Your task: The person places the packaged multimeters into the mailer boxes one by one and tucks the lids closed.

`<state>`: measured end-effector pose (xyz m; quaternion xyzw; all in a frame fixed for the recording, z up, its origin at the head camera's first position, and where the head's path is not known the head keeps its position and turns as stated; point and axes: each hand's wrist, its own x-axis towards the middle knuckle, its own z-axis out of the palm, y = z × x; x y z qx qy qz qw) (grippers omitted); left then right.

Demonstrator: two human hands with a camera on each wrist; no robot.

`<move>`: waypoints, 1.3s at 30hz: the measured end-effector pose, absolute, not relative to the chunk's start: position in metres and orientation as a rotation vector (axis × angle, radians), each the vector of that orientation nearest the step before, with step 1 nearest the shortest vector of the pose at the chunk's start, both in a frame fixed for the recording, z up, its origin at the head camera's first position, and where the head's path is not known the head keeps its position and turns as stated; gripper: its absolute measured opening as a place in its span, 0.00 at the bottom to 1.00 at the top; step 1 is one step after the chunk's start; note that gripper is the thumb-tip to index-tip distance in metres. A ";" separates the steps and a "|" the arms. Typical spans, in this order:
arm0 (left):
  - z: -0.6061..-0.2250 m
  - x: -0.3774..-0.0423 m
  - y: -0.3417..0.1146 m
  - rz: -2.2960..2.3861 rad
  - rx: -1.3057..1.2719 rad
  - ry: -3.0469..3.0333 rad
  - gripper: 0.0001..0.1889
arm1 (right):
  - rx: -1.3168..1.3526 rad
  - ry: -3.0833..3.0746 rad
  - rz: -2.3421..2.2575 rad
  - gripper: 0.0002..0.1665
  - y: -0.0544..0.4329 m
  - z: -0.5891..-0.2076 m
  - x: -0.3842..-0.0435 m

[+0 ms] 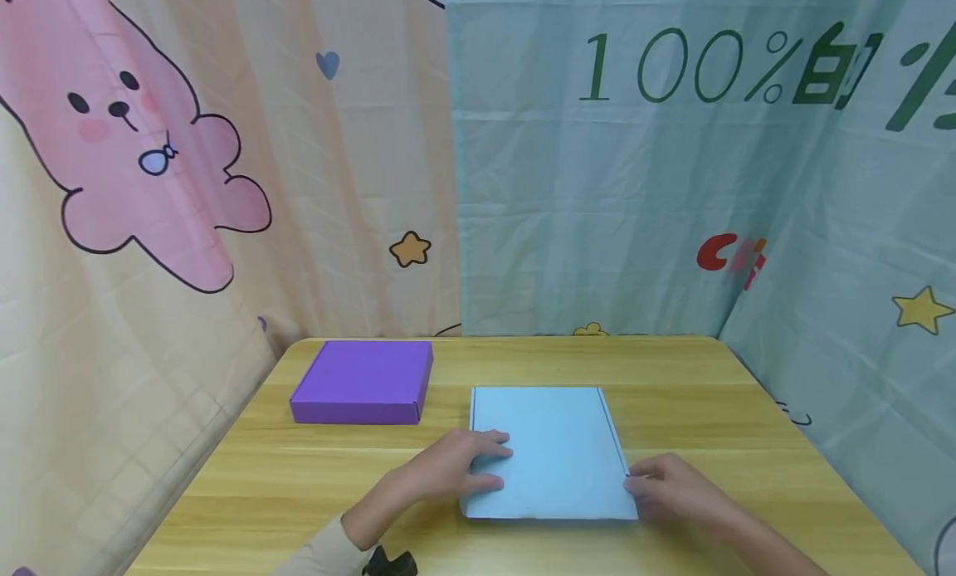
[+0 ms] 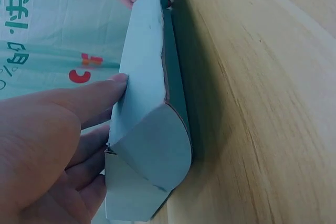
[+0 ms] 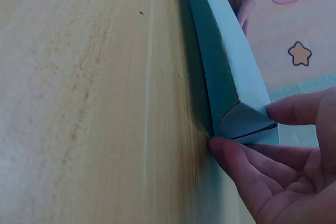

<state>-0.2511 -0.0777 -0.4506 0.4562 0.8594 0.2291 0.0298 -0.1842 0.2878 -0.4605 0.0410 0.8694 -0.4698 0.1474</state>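
Observation:
A light blue cardboard box (image 1: 548,451) lies flat on the table. My left hand (image 1: 459,468) rests over its left edge, thumb and fingertips spread on the lid. In the left wrist view, the thumb touches the lid near a rounded side tab (image 2: 157,150) at the front corner. My right hand (image 1: 675,489) pinches the front right corner. From the right wrist, the thumb shows at the lid's edge and a fingertip (image 3: 223,150) at the bottom. The front flap (image 3: 218,51) slants down between the corners.
A closed purple box (image 1: 362,381) lies at the back left of the wooden table (image 1: 695,393). Printed curtains (image 1: 597,211) hang behind the table and along its sides. A black object (image 1: 390,562) shows below the left wrist at the frame's bottom edge.

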 end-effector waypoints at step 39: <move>-0.485 -0.237 -0.108 1.662 0.600 2.095 0.49 | -0.338 2.570 -1.170 0.52 0.307 -0.461 -0.198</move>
